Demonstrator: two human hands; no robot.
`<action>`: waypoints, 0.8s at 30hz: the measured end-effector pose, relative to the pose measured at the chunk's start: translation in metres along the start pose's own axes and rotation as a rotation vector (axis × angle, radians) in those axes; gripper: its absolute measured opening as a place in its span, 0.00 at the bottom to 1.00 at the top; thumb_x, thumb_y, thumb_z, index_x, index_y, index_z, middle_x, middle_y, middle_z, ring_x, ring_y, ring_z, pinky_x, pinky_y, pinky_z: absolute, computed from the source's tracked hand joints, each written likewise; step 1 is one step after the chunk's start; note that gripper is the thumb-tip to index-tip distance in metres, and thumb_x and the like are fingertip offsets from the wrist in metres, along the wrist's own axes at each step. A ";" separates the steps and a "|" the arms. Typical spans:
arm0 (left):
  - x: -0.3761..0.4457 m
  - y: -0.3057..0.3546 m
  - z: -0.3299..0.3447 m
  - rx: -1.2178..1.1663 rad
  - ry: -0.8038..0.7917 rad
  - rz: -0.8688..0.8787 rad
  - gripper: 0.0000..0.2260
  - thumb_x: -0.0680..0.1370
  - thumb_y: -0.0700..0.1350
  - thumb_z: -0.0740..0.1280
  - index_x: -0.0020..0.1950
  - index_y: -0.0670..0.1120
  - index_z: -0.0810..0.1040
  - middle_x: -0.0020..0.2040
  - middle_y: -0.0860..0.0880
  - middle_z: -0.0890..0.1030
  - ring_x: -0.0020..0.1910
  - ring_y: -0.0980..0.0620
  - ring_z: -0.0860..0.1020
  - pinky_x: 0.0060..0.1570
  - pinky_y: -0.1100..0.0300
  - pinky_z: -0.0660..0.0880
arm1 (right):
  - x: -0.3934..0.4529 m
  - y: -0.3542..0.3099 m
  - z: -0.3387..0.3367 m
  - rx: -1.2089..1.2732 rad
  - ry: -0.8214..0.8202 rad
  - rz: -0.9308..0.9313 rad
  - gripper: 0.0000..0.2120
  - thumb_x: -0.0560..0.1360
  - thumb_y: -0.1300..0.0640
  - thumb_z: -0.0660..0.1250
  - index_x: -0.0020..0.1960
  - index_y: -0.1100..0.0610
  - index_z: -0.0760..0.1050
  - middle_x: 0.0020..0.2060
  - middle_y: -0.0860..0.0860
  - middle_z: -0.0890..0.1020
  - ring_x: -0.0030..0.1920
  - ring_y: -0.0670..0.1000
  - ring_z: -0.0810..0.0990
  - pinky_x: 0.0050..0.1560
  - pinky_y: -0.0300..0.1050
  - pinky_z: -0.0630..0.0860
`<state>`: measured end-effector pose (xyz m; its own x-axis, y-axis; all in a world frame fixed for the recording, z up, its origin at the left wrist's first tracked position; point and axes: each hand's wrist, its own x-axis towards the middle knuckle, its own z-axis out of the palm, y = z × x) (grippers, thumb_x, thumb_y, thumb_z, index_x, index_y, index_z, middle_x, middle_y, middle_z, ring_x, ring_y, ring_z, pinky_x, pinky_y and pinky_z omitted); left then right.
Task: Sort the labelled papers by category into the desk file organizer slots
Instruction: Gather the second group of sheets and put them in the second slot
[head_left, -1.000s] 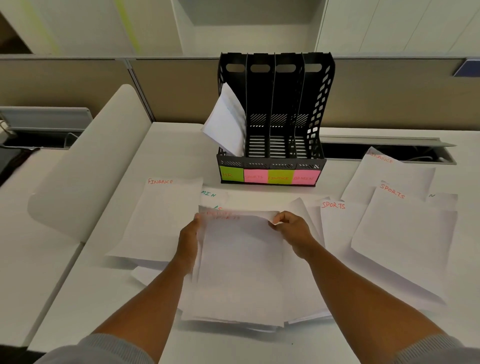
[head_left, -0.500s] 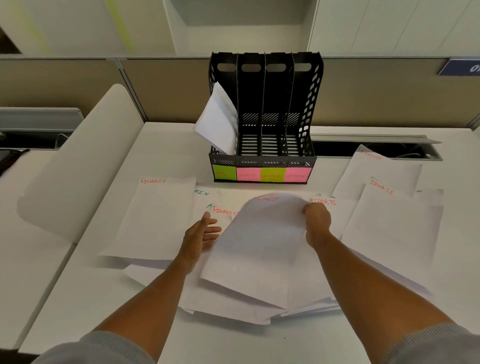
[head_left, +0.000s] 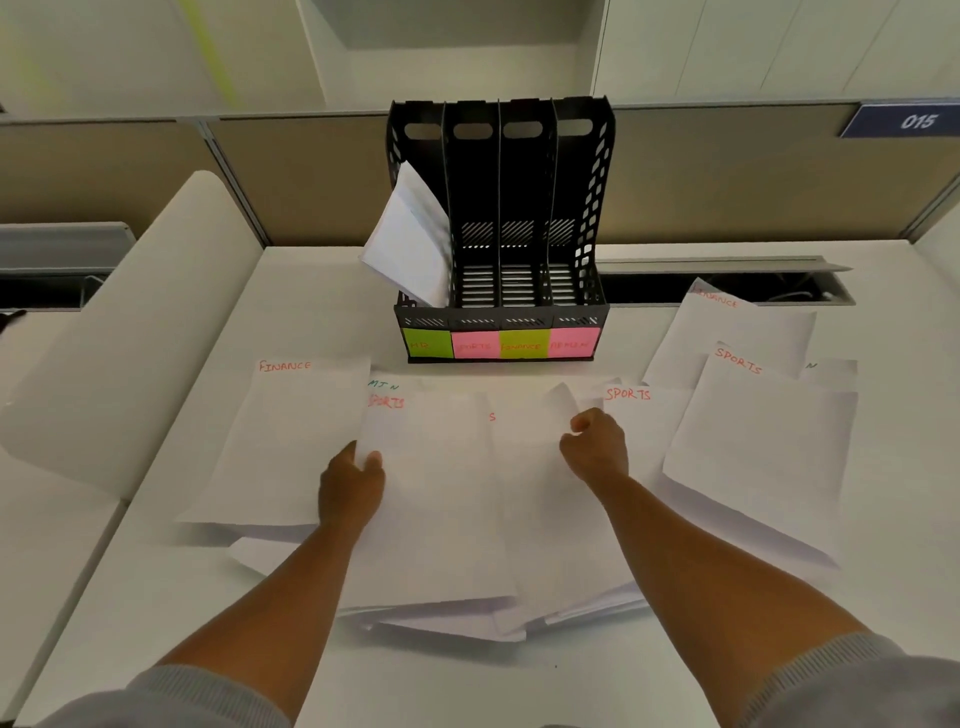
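A black file organizer (head_left: 498, 317) stands at the back of the desk, its front labelled HR, SPORTS, FINANCE and ADMIN. White papers (head_left: 410, 239) lean out of its leftmost HR slot; the other three slots show nothing. In front of me lies a pile of white sheets. My left hand (head_left: 353, 483) pinches the left edge of a sheet marked SPORTS (head_left: 431, 493). My right hand (head_left: 595, 449) grips the right edge of a neighbouring sheet (head_left: 540, 467), whose top corner curls up.
A FINANCE sheet (head_left: 291, 441) lies to the left. Two SPORTS sheets (head_left: 763, 457) and another FINANCE sheet (head_left: 737, 332) lie to the right. A cable trough (head_left: 727, 286) opens behind them. Partition walls close the back of the white desk (head_left: 171, 597).
The sheet my right hand held curved in the air has come down onto the pile. My left hand went from lying open on the papers to pinching the SPORTS sheet's edge.
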<state>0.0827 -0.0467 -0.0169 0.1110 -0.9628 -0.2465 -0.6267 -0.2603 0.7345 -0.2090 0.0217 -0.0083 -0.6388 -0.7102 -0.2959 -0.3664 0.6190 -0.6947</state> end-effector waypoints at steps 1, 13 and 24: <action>0.002 -0.002 -0.006 0.048 0.047 -0.010 0.17 0.81 0.47 0.60 0.66 0.41 0.75 0.62 0.39 0.79 0.60 0.37 0.77 0.59 0.46 0.75 | 0.000 0.002 -0.002 -0.048 0.027 0.005 0.17 0.70 0.64 0.66 0.58 0.58 0.74 0.55 0.53 0.78 0.57 0.55 0.76 0.53 0.48 0.76; 0.010 -0.016 -0.024 0.082 0.176 -0.201 0.17 0.80 0.50 0.63 0.61 0.39 0.78 0.57 0.38 0.81 0.54 0.37 0.80 0.55 0.43 0.78 | -0.003 0.007 0.002 -0.333 0.032 0.160 0.18 0.72 0.60 0.65 0.61 0.57 0.70 0.55 0.56 0.77 0.59 0.59 0.74 0.59 0.53 0.72; 0.016 -0.011 -0.016 -0.121 0.084 -0.274 0.21 0.69 0.56 0.77 0.50 0.42 0.79 0.50 0.42 0.83 0.47 0.40 0.79 0.44 0.53 0.77 | 0.008 -0.011 -0.010 0.191 0.403 -0.006 0.12 0.78 0.56 0.56 0.57 0.56 0.73 0.49 0.56 0.81 0.45 0.58 0.79 0.49 0.51 0.76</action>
<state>0.1036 -0.0602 -0.0185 0.3294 -0.8569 -0.3965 -0.4689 -0.5129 0.7190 -0.2169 0.0128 0.0032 -0.8637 -0.5026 -0.0385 -0.2635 0.5152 -0.8155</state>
